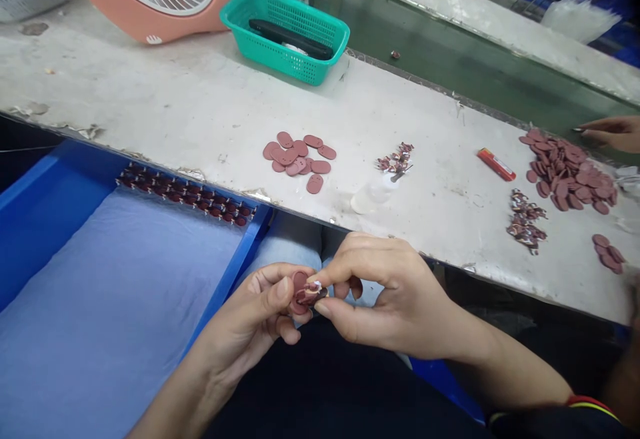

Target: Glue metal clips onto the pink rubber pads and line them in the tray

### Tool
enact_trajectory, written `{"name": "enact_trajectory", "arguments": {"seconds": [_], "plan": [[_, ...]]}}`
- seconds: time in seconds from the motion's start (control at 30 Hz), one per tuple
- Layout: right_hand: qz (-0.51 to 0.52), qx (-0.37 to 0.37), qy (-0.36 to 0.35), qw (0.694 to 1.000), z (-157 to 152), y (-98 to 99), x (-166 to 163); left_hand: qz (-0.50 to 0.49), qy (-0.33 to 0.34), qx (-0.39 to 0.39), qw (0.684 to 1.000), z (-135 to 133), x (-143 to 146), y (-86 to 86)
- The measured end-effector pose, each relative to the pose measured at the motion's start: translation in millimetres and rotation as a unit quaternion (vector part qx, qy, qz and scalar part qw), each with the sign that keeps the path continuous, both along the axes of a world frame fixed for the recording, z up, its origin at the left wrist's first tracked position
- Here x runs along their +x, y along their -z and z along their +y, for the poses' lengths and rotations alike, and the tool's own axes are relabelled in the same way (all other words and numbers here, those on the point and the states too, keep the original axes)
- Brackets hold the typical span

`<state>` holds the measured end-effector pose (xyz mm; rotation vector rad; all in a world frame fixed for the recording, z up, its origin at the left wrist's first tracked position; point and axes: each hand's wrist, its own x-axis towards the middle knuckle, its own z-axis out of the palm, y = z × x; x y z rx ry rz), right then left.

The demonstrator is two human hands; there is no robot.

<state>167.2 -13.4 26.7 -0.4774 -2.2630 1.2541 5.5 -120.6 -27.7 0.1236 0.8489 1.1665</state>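
My left hand [260, 305] pinches a flat reddish-brown oval piece [300, 281] between thumb and fingers, above my lap. From the right, my right hand [380, 285] grips a small painted figurine [314, 291] with thumb and forefinger, up against the oval piece. Whether the two are joined I cannot tell. On the bench beyond lie loose oval pieces [300, 152] and a little cluster of similar figurines [397, 157]. Beside that cluster a small clear bottle with a dark thin tip [373, 192] lies on its side.
A blue bin [230, 279] at the left has rows of finished-looking figures [185, 193] along its edge. A green basket [285, 69] and an orange fan [165, 5] stand at the back. At right are a big oval heap [570, 169], a red tube [496, 164] and another person's hand [615, 133].
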Motion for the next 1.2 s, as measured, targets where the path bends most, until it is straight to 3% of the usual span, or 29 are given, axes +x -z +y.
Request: {"name": "enact_trajectory", "arguments": {"seconds": [0.57, 1.2], "plan": [[0.013, -0.004, 0.005, 1.0, -4.7, 1.7, -0.2, 0.024, -0.013, -0.011, 1.0, -1.7, 5.8, -3.2], [0.054, -0.03, 0.03, 0.998, -5.2, -7.9, 46.3, 0.077, -0.018, -0.005, 0.997, 1.1, 47.4, -28.8]]}}
